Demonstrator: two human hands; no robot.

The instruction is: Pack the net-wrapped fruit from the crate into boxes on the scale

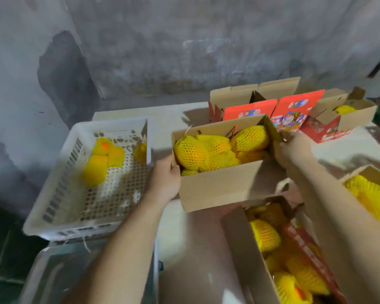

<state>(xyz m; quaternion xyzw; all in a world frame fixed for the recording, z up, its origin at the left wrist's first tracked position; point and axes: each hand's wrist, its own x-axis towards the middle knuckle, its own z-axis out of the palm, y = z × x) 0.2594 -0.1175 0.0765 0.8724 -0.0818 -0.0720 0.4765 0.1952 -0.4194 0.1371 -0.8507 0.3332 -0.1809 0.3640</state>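
An open cardboard box [219, 185] filled with several yellow net-wrapped fruits [191, 153] sits in the middle, held between both hands. My left hand [165, 178] grips its left wall, thumb over the rim. My right hand [294, 148] grips the box's right wall at the far corner. To the left, a white plastic crate [59, 189] holds a few net-wrapped fruits [101, 161]. Whether a scale lies under the box is hidden.
Another open box with netted fruit [246, 260] stands at the lower right, a further one [373, 172] at the right edge. Open red-printed boxes [294, 108] stand behind; one at the far right [358, 116] holds a fruit. A grey wall rises behind the table.
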